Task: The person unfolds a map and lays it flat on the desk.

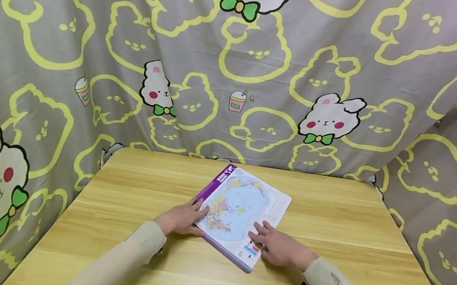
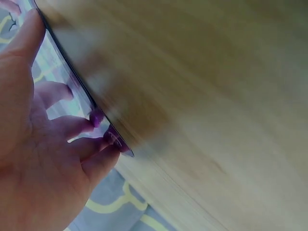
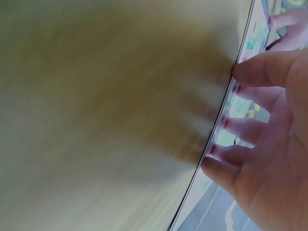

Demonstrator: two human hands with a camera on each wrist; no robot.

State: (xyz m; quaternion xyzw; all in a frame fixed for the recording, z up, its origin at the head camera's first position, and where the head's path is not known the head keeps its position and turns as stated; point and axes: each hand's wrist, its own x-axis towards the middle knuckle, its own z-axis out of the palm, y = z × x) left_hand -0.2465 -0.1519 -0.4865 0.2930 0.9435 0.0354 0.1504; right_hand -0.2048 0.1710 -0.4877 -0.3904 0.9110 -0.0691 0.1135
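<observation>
A flat world map board (image 1: pixel 242 203) lies slanted on the wooden table, with a purple title strip along its far-left side and a pale blue ocean. My left hand (image 1: pixel 184 217) rests at its left side with fingers spread over the edge. At the lower right, my right hand (image 1: pixel 281 247) touches the printed face with its fingertips, near small coloured flags. The left wrist view shows the left thumb and fingertips along the board's edge (image 2: pixel 120 139). From the right wrist view, the right fingers (image 3: pixel 245 126) touch the board's glossy surface (image 3: pixel 250 43) and its thin edge.
The wooden table (image 1: pixel 126 182) extends around the board on all sides. Behind it and at both sides hangs a grey curtain (image 1: pixel 263 84) printed with yellow outlines and white cartoon rabbits. Dark bits show under both sleeve cuffs.
</observation>
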